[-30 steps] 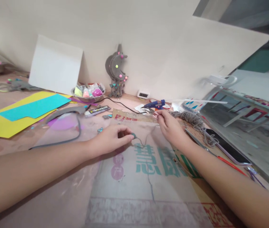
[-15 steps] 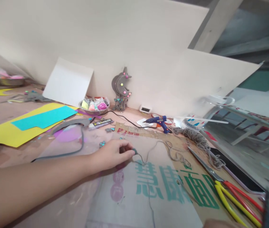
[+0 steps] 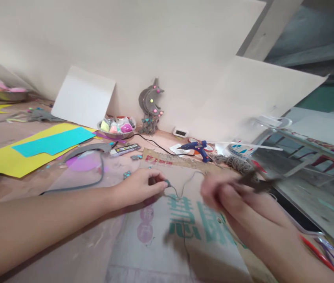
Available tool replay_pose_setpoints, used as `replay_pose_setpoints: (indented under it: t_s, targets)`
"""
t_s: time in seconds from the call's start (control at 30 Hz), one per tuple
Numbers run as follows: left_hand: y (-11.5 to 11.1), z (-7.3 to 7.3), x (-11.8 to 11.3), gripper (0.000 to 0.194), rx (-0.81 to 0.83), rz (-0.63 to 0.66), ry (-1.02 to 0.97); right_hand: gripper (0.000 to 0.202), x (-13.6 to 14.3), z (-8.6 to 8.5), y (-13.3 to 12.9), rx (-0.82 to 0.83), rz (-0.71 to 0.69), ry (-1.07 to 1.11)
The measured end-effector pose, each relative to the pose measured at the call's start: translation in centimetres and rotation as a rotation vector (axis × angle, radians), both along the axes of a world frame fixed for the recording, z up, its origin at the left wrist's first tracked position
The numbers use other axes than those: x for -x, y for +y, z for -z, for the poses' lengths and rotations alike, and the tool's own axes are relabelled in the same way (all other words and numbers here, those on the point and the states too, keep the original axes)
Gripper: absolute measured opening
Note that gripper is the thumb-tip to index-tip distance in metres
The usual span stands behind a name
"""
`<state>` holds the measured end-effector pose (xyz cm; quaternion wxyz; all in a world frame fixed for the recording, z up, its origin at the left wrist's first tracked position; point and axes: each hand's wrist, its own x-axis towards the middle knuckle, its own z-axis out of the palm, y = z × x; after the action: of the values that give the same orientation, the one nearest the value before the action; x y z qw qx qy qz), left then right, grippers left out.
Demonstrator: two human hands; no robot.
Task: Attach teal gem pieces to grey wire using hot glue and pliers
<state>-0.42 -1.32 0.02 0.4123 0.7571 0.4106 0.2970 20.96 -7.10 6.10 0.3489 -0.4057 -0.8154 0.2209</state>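
My left hand (image 3: 143, 182) rests over the plastic-covered work surface, thumb and forefinger pinching a small grey-blue piece (image 3: 167, 183). A thin grey cord (image 3: 181, 192) trails from that piece across the plastic. To the right, my right hand (image 3: 232, 192) is raised and blurred, its fingers curled closed. A dark blurred object (image 3: 258, 181) shows beside its knuckles; what the fingers hold cannot be made out. Just behind my left hand lies a small blue flower-like piece (image 3: 127, 174).
A blue glue gun (image 3: 196, 147) and a coil of grey yarn (image 3: 236, 163) lie behind my right hand. A bowl of coloured clay packets (image 3: 116, 129) and a decorated grey moon (image 3: 151, 102) stand by the wall. Yellow sheet (image 3: 22, 167) lies at left.
My right hand has come up from the bottom right edge to beside the cord, with the dark object near it, and now covers part of the scissors' place. My left hand keeps its pinch.
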Motion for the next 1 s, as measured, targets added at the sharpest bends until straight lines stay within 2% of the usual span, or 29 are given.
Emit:
replay_pose_setpoints:
  t_s: [0.07, 0.13, 0.23, 0.3, 0.43, 1.0]
  targets:
    - [-0.1, 0.0, 0.0, 0.024, 0.04, -0.004, -0.029, 0.024, -0.2, 0.9, 2.3, -0.095, 0.085, -0.056]
    - [-0.1, 0.0, -0.1, 0.024, 0.093, 0.004, -0.061, 0.03, -0.7, 2.5, 4.0, -0.181, 0.117, -0.149]
    - [-0.1, 0.0, -0.1, 0.021, 0.111, 0.015, -0.075, 0.031, -1.4, 4.7, 5.1, -0.298, 0.148, -0.391]
    - [0.0, -0.1, -0.1, 0.019, 0.071, 0.001, -0.067, 0.03, -1.5, 5.4, 5.2, -0.367, 0.149, -0.5]
    - [0.0, -0.2, 0.0, 0.018, 0.033, -0.008, -0.044, 0.029, -1.4, 5.7, 5.2, -0.435, 0.134, -0.533]
    - [0.1, -0.1, 0.0, 0.019, 0.006, -0.011, -0.023, 0.026, -1.0, 6.0, 5.3, -0.489, 0.083, -0.571]
